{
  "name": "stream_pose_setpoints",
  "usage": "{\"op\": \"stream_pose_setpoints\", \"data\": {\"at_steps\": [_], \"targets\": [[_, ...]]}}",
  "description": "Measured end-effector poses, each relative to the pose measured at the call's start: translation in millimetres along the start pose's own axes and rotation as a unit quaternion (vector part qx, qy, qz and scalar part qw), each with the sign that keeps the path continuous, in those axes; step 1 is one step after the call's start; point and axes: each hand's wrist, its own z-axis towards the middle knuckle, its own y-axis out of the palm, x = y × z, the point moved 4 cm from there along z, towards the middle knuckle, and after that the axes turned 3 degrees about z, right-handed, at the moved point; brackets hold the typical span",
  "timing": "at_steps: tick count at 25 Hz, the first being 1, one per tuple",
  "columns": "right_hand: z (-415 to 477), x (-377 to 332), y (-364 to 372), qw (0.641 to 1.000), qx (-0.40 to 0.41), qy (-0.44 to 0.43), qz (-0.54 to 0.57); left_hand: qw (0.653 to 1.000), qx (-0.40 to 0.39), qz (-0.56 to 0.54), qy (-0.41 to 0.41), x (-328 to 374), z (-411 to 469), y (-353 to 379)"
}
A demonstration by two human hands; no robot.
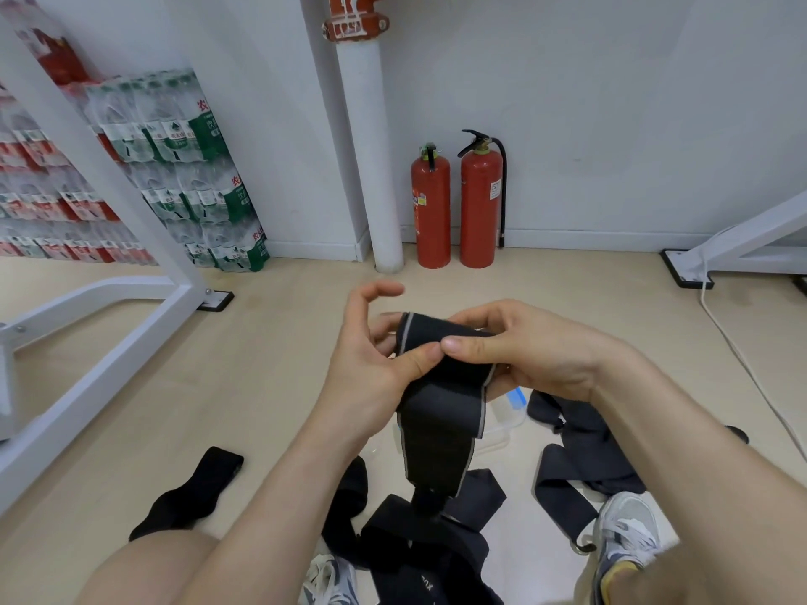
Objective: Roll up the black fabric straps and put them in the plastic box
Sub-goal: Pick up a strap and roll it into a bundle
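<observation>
Two red fire extinguishers (456,203) beside a white pipe (371,137); shrink-wrapped bottled water packs (192,168) stacked left.

Even light is filling the room, laying faint shadows on the floor (284,351) below the pipe (371,146). The wide lens is bending the frame (131,203) left of it; bottles (26,203) farther left are blurring, while the strap (441,412) below it is showing fairly sharp.

Half-rolled black strap (441,386), tail dangling
</observation>
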Motion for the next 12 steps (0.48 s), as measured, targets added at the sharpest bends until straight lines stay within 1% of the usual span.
{"op": "stream_pose_setpoints", "data": {"at_steps": [1, 2, 4, 6, 8, 12], "targets": [[-0.9, 0.0, -3.5, 1.0, -0.012, -0.005, -0.005, 1.0, 0.01, -0.006, -0.004, 0.6, -0.4, 0.2], [-1.0, -0.8, -8.5, 1.0, -0.005, -0.021, -0.011, 1.0, 0.017, -0.021, -0.001, 1.9, -0.7, -0.4], [-1.2, -4.8, -20.4, 0.997, 0.038, -0.065, -0.01, 0.999, -0.003, -0.031, 0.019, 3.7, 0.6, -3.3], [-3.2, -7.9, -31.4, 0.992, 0.068, -0.101, 0.017, 0.998, -0.048, 0.019, 0.023, -0.7, 2.5, -6.1], [-6.3, -10.1, -38.0, 0.989, 0.071, -0.125, 0.042, 0.995, -0.068, 0.071, 0.017, -6.4, 3.0, -5.3], [-8.0, -11.8, -44.8, 0.984, 0.039, -0.151, 0.083, 0.989, -0.018, 0.144, 0.019, -10.6, 3.7, -1.3]]}}
